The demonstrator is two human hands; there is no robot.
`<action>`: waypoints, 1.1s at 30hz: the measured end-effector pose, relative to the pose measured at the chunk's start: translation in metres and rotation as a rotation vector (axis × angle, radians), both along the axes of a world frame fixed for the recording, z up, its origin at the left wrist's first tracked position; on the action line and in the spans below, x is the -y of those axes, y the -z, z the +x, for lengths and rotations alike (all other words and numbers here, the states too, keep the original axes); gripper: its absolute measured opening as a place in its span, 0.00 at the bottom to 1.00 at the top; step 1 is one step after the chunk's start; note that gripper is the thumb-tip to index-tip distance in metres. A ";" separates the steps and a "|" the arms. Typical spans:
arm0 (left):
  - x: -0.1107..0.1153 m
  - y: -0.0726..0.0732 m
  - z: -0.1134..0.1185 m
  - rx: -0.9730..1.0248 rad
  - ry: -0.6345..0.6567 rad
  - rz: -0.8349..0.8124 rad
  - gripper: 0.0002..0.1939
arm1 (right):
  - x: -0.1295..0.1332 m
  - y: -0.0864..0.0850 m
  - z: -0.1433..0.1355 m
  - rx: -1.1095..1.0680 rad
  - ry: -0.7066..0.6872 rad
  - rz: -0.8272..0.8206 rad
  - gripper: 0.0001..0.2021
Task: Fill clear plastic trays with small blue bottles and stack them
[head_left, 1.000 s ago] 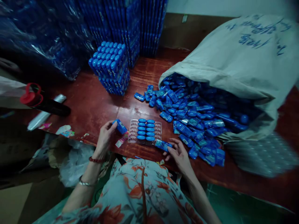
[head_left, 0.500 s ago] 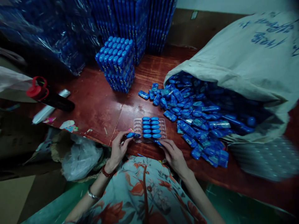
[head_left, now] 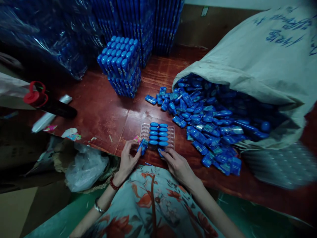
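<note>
A clear plastic tray [head_left: 171,136] lies near the table's front edge, with two columns of glossy blue oval-ended pieces [head_left: 154,133] in its middle; its side hollows hold none. My left hand [head_left: 128,156] pinches a blue wrapped packet [head_left: 143,147], held tilted at the tray's near left corner. At the tray's near edge, my right hand [head_left: 177,162] has its fingers closed on another blue packet [head_left: 160,152], largely covered by the fingertips. What the packets contain cannot be made out.
Loose blue packets [head_left: 198,115] spill from a white sack [head_left: 237,62] at right, beside blurred clear trays [head_left: 284,165]. Farther back stands a blue stack [head_left: 121,66] before taller stacks. A red-lidded bottle [head_left: 56,107] lies left, above a plastic bag [head_left: 85,167].
The packet in my left hand has turned from lying sideways to a steeper tilt. My right hand has shifted slightly left along the tray's near edge with its packet. The view has moved a little.
</note>
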State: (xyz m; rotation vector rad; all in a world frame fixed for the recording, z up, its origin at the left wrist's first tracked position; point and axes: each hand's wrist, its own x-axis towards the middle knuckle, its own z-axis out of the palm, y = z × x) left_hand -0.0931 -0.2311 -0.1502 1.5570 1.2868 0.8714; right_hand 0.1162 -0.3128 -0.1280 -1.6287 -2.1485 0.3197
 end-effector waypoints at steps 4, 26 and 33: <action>0.008 0.012 0.000 0.032 -0.101 -0.245 0.21 | 0.003 0.001 -0.007 -0.035 0.031 0.019 0.13; -0.002 -0.016 -0.010 -0.348 0.506 0.190 0.14 | -0.015 -0.012 0.005 -0.196 0.125 -0.181 0.14; -0.005 -0.027 -0.005 -0.522 0.407 0.333 0.12 | -0.007 0.003 0.003 -0.303 0.174 -0.035 0.12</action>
